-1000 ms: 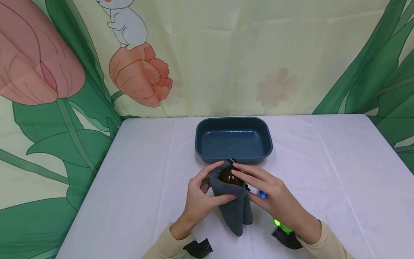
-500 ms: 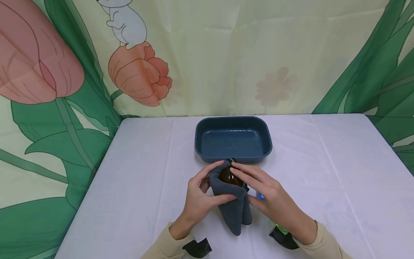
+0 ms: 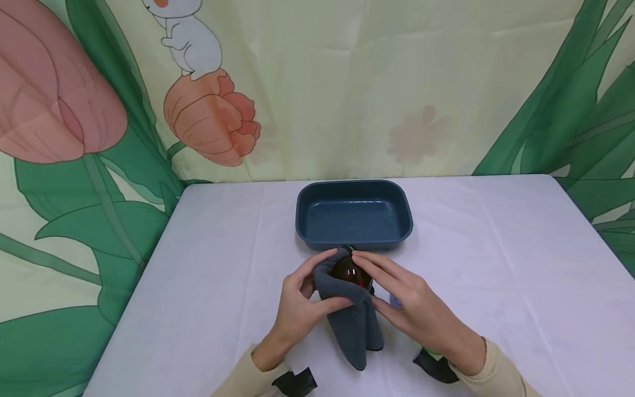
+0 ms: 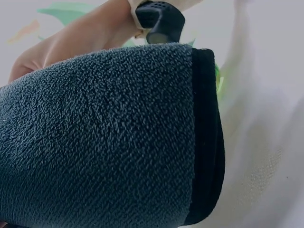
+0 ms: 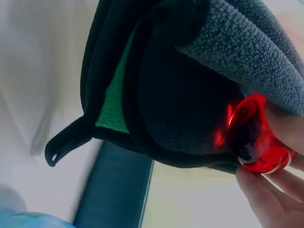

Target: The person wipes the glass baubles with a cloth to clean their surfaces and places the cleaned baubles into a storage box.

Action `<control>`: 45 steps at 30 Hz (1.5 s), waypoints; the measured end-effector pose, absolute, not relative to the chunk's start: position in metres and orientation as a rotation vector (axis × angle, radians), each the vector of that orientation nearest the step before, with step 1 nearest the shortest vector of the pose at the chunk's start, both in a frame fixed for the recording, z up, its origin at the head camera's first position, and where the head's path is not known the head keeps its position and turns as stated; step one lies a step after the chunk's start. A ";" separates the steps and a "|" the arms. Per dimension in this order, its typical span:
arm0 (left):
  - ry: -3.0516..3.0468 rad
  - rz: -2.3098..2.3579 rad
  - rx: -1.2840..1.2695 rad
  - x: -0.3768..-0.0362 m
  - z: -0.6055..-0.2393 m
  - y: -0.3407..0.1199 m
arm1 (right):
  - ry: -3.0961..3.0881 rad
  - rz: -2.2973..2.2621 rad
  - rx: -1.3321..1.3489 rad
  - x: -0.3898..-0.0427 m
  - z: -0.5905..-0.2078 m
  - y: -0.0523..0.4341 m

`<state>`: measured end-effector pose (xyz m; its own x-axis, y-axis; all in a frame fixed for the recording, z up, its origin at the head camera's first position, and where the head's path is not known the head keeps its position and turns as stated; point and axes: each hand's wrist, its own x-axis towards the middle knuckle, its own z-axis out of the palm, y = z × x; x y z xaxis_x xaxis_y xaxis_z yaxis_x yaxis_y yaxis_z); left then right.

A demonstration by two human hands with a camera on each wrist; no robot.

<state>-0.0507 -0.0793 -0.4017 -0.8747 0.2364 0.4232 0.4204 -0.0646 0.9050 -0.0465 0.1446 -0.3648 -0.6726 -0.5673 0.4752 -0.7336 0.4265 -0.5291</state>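
Observation:
My left hand (image 3: 295, 303) grips a grey cloth (image 3: 349, 325), thumb in front and fingers behind. The cloth has a fuzzy face (image 4: 99, 133), black edging and a hanging loop (image 5: 54, 152); a strip of green shows among its folds in the right wrist view. Tucked into its upper fold is a small glossy rounded thing, dark in the head view and clear red (image 5: 259, 135) in the right wrist view. My right hand (image 3: 414, 298) pinches this red glassy piece between fingers and thumb. Its lower part is hidden by cloth and fingers.
A dark blue rectangular basin (image 3: 354, 243) stands just beyond the hands on the white-covered table (image 3: 218, 264). A small blue thing (image 3: 395, 301) lies half hidden behind the right hand. Something bright green (image 3: 432, 353) peeks out by the right wrist.
Hands, cloth and red glassy piece have shifted slightly left, with the head view itself moving a little. The cloth's tip hangs slightly lower. Both hands keep their hold.

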 end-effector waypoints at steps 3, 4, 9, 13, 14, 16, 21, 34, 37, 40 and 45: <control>-2.058 -2.039 -0.730 -0.049 -0.402 -0.083 | -2.458 1.099 1.155 -0.047 -0.363 0.143; -2.059 -2.026 -0.732 -0.048 -0.402 -0.084 | -2.451 1.098 1.160 -0.048 -0.362 0.143; -2.077 -2.014 -0.687 -0.047 -0.400 -0.090 | -2.428 1.089 1.133 -0.052 -0.358 0.141; -2.123 -2.013 -0.611 -0.045 -0.399 -0.096 | -2.417 1.077 1.096 -0.057 -0.355 0.142; -2.135 -2.014 -0.594 -0.045 -0.399 -0.097 | -2.415 1.071 1.089 -0.058 -0.355 0.142; -2.151 -2.014 -0.573 -0.044 -0.399 -0.100 | -2.410 1.056 1.080 -0.061 -0.354 0.143; -2.166 -2.017 -0.550 -0.043 -0.401 -0.104 | -2.412 1.050 1.070 -0.069 -0.351 0.144; -2.163 -2.032 -0.563 -0.044 -0.406 -0.108 | -2.461 0.985 1.035 -0.097 -0.345 0.140; -2.168 -2.038 -0.575 -0.045 -0.405 -0.106 | -2.496 0.990 1.001 -0.104 -0.344 0.139; -2.179 -2.038 -0.569 -0.044 -0.406 -0.106 | -2.536 0.981 0.975 -0.111 -0.344 0.136; -2.203 -2.035 -0.553 -0.042 -0.407 -0.106 | -2.606 0.948 0.953 -0.121 -0.344 0.131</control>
<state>-0.0424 -0.1063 -0.4073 -0.9301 0.2005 0.3077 0.3226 0.0454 0.9455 -0.1215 0.1308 -0.3438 -0.7691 -0.5044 0.3925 -0.6387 0.5840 -0.5010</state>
